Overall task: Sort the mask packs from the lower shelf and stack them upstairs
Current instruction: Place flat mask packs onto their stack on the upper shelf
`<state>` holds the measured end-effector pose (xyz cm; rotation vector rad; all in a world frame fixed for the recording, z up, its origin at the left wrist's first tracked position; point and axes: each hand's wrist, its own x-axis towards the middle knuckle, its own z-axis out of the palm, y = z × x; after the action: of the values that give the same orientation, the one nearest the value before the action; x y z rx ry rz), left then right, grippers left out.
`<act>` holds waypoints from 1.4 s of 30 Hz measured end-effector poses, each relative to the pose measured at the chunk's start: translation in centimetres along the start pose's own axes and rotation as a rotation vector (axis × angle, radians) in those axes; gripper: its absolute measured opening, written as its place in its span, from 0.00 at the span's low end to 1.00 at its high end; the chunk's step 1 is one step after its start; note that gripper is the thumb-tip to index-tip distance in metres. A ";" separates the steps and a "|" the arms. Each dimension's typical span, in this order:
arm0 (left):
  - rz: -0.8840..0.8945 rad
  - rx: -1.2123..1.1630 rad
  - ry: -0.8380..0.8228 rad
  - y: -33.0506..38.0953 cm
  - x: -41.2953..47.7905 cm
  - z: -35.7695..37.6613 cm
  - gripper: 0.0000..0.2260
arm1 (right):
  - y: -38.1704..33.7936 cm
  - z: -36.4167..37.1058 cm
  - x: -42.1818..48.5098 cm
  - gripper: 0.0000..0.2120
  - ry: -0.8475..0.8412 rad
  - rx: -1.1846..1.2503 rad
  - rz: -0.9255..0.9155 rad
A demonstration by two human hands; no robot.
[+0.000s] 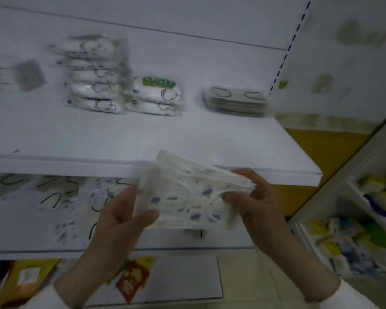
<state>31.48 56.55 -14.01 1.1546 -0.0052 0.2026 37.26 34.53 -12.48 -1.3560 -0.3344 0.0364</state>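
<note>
From my feed I judged the job partly done. On the upper shelf sat, from the left, a blurred grey pack, a tall stack of white packs, a shorter stack with a green label just beside it, and a flat stack with black loops apart to the right. Work remained: loose packs lay scattered on the lower shelf. The left hand pinched one end of a bundle of mask packs between thumb and fingers, and the right hand gripped the other end with curled fingers. They held it in front of the upper shelf's lip. The bundle looked like several thin clear-wrapped packs, white with blue-grey spots, fanned at the top. Blur hid any print.
</note>
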 end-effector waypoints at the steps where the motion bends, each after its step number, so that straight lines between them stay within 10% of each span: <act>1: 0.091 0.062 -0.034 1.4 1.0 0.6 0.16 | -1.7 -0.7 1.0 0.13 -0.009 -0.081 -0.086; 7: 0.304 0.353 -0.121 5.9 9.6 4.9 0.25 | -6.5 -2.8 8.6 0.13 0.038 -0.365 -0.360; 15: 0.141 0.466 0.015 1.2 13.9 6.5 0.19 | -1.9 -5.1 12.4 0.30 0.065 -0.279 -0.031; 31: 0.258 0.946 0.164 1.8 15.0 4.3 0.06 | -2.4 -7.9 13.2 0.03 0.055 -0.621 -0.092; 42: 0.331 0.800 0.520 7.4 9.9 -4.5 0.06 | -1.5 4.0 15.9 0.09 -0.074 -0.336 -0.117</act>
<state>39.57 65.04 -8.08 1.8622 0.3755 0.8499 51.09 41.42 -6.97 -1.6678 -0.4978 -0.0701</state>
